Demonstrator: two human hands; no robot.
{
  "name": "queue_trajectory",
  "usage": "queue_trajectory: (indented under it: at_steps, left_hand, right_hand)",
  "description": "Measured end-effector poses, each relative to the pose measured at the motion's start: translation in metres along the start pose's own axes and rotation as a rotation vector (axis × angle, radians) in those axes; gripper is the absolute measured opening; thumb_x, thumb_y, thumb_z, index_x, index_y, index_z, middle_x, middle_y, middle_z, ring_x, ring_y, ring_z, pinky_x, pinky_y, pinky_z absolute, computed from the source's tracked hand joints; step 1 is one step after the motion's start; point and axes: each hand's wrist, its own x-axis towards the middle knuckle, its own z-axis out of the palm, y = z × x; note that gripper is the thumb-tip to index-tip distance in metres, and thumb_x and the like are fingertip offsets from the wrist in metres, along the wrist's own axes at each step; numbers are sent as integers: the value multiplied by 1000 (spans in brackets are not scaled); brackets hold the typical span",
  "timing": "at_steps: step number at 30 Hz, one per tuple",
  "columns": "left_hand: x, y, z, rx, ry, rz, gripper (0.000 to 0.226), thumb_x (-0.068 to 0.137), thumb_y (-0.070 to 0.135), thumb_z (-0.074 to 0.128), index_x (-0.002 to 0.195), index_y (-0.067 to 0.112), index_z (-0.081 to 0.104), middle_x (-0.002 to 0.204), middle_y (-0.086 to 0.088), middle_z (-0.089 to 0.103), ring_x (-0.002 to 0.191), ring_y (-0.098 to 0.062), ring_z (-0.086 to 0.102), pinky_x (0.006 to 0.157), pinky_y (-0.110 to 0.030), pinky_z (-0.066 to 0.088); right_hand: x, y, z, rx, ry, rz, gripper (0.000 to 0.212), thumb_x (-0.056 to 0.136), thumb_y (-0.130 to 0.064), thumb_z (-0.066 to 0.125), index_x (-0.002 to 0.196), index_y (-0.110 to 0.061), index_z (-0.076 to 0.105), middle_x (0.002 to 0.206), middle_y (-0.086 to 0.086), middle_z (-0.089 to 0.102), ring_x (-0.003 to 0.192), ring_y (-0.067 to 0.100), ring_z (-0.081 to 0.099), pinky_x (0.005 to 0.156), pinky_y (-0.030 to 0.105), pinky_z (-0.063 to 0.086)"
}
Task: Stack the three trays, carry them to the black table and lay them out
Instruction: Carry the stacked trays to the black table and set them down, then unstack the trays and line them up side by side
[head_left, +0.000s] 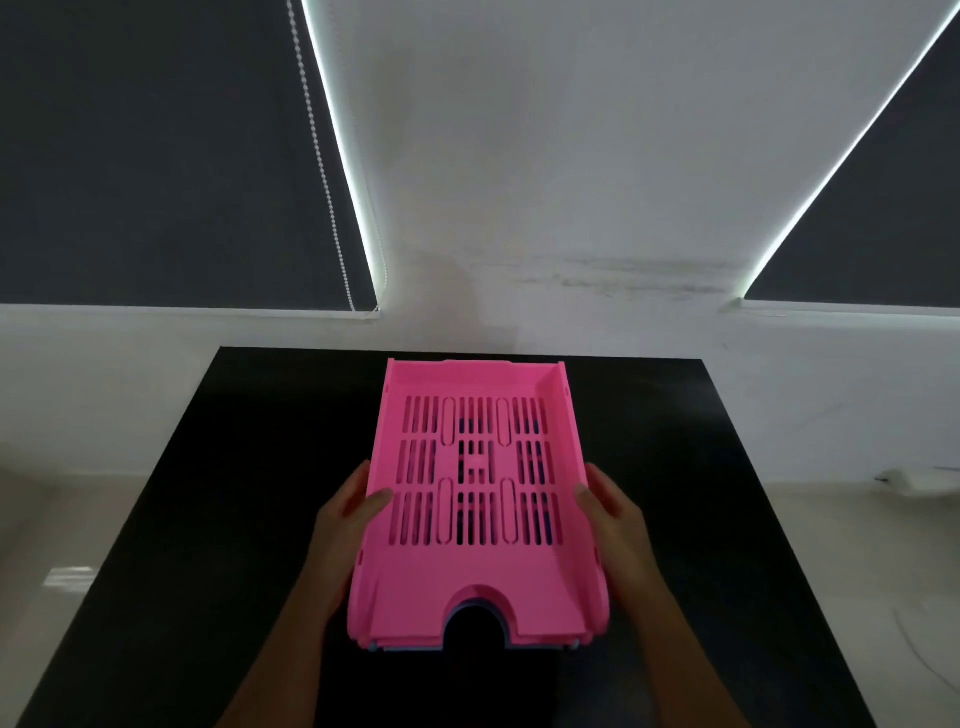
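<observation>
A pink slotted tray (475, 577) tops a nested stack over the middle of the black table (208, 519). A blue tray edge (475, 607) peeks out under its front notch and along the front lip; more blue shows through the slots. How many trays lie beneath is hidden. My left hand (353, 512) grips the stack's left wall, thumb over the rim. On the right wall sits my right hand (610, 506), thumb inside as well. Whether the stack rests on the table or hovers just above it I cannot tell.
The black table runs up to a white wall (545, 182) with dark roller blinds (156, 156) left and right and a bead cord (322, 171). Pale floor (78, 519) lies on either side of the table, with a thin cable (930, 660) on the right.
</observation>
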Motion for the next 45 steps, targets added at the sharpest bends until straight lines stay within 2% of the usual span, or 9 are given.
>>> queue_trajectory:
  at_steps: [5, 10, 18, 26, 29, 34, 39, 42, 45]
  left_hand:
    - [0, 17, 16, 103, 12, 108, 43, 98, 12, 52, 138, 26, 56, 110, -16, 74, 95, -36, 73, 85, -55, 59]
    - [-13, 37, 40, 145, 25, 184, 38, 98, 12, 53, 133, 26, 61, 111, -9, 75, 99, -34, 72, 89, -55, 56]
    - [-31, 46, 170, 285, -56, 246, 40, 95, 17, 60, 134, 27, 59, 119, -2, 74, 107, -24, 72, 96, -55, 55]
    - [-24, -7, 292, 391, -103, 73, 62, 87, 40, 64, 144, 25, 46, 139, 8, 56, 126, -17, 55, 111, -49, 41]
    - [-13, -38, 304, 405, -44, -21, 66, 77, 46, 64, 138, 20, 54, 131, -1, 67, 117, -21, 64, 106, -53, 48]
    - [-18, -56, 320, 478, 35, -107, 24, 94, 16, 58, 117, 16, 67, 96, 2, 74, 88, -16, 71, 86, -43, 59]
    - [-21, -64, 333, 493, 72, -110, 25, 98, 12, 53, 120, 23, 56, 82, 19, 59, 73, 5, 56, 60, -17, 40]
    - [-19, -62, 336, 530, 56, -92, 30, 98, 12, 53, 126, 21, 58, 90, 15, 64, 76, 4, 59, 64, -18, 48]
    - [-20, -50, 337, 504, 75, -61, 46, 98, 14, 54, 143, 16, 47, 128, 6, 61, 94, -2, 62, 87, -29, 53]
  right_hand:
    - [-5, -14, 9, -95, -45, -131, 34, 101, -20, 54, 117, -48, 63, 102, -12, 77, 89, 14, 76, 73, 32, 64]
    - [-9, -23, -9, -80, -28, -165, 34, 101, -19, 55, 127, -38, 65, 111, -8, 77, 97, 17, 76, 80, 38, 63]
    - [-7, -41, -140, -145, 109, -164, 40, 100, -17, 55, 137, -32, 61, 110, -8, 77, 95, 16, 76, 74, 34, 63]
    - [4, -19, -259, -240, 205, -74, 38, 102, -16, 51, 123, -45, 66, 104, -10, 77, 92, 18, 75, 81, 42, 62]
    - [12, 1, -272, -276, 193, -38, 38, 102, -15, 50, 128, -39, 65, 105, -10, 76, 91, 14, 74, 82, 39, 61]
    - [26, 31, -284, -347, 138, 39, 40, 101, -12, 47, 132, -30, 66, 107, -4, 76, 96, 18, 73, 89, 44, 60]
    - [33, 40, -290, -391, 101, 80, 39, 102, -11, 44, 132, -25, 64, 105, -2, 74, 92, 13, 72, 77, 31, 60]
    - [37, 41, -291, -420, 118, 85, 35, 101, -11, 45, 125, -25, 66, 101, -2, 75, 88, 13, 73, 74, 30, 60]
    - [40, 32, -281, -441, 260, 80, 18, 100, -9, 44, 99, -10, 63, 81, -5, 67, 73, 13, 69, 60, 20, 53]
